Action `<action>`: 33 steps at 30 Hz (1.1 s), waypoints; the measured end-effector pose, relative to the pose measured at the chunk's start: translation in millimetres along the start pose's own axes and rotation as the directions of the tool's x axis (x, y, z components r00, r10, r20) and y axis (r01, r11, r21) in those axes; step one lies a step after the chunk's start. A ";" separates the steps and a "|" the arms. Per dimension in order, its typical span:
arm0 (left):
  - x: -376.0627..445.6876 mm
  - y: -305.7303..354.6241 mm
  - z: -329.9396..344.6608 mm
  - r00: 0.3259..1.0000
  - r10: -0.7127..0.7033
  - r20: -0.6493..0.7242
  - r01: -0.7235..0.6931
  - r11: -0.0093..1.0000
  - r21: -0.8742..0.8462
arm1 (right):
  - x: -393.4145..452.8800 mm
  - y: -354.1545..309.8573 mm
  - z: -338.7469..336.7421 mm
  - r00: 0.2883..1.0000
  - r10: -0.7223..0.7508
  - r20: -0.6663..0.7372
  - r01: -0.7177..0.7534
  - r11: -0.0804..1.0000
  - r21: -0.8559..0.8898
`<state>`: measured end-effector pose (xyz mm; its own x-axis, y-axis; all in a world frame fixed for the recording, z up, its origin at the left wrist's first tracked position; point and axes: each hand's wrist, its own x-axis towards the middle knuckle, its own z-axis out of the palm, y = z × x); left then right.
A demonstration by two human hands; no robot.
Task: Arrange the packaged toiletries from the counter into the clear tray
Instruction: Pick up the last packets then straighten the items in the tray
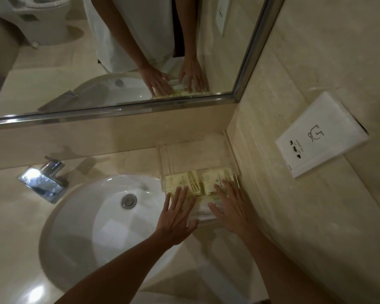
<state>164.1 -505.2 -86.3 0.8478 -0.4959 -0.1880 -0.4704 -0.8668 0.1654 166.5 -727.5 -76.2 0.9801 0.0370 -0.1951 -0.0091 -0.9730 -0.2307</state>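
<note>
Pressing flat with straight, spread fingers, the left hand [177,212] lies on the pale yellow packets at the near left of the clear tray [229,150], its fingertips touching the left packet [180,182]. The right hand [229,204] does likewise at 3 o'clock from it, fingers straight and fanned over the near right packets, fingertips against the right packet [215,181]. Neither hand curls round anything.

Both upright packets stand side by side across the middle of the tray, touching or nearly so. More packaged toiletries [203,199] lie flat between and under the two hands at the tray's near end; how many, I cannot tell. The tray's far half, toward 12 o'clock, shows only its bare floor.

This tray sits on the beige counter [13,216] in the corner, its right wall against the side wall and its far end near the backsplash. A white basin [92,227] lies at 9 o'clock from the tray, just beside it, with a chrome tap [44,178] at 10 o'clock. A mirror [75,62] at 12 o'clock reflects both hands. A white socket plate [320,137] is on the side wall at 2 o'clock.
</note>
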 end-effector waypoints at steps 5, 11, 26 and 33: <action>-4.1 -2.9 -0.1 0.999 0.033 -0.019 -0.032 0.999 0.019 | -7.7 1.3 -4.7 0.997 -0.065 -0.035 0.068 0.995 0.068; -20.1 -6.5 13.2 0.993 0.117 -0.003 -0.116 0.993 0.036 | -36.8 9.8 15.1 0.977 -0.205 0.059 0.209 0.976 -0.055; -25.6 -17.5 6.1 0.999 0.047 0.016 -0.048 0.998 0.041 | -39.5 21.3 7.2 0.994 -0.056 0.097 0.058 0.998 -0.014; -16.9 -12.7 2.1 0.995 0.099 0.025 -0.101 0.990 0.102 | -31.2 16.8 3.6 0.992 -0.066 0.111 0.077 0.992 -0.102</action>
<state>155.3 -486.0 -87.3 0.7908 -0.5802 -0.1951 -0.5759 -0.8132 0.0841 135.0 -744.2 -77.4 0.9505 0.1261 -0.2840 0.0869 -0.9854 -0.1465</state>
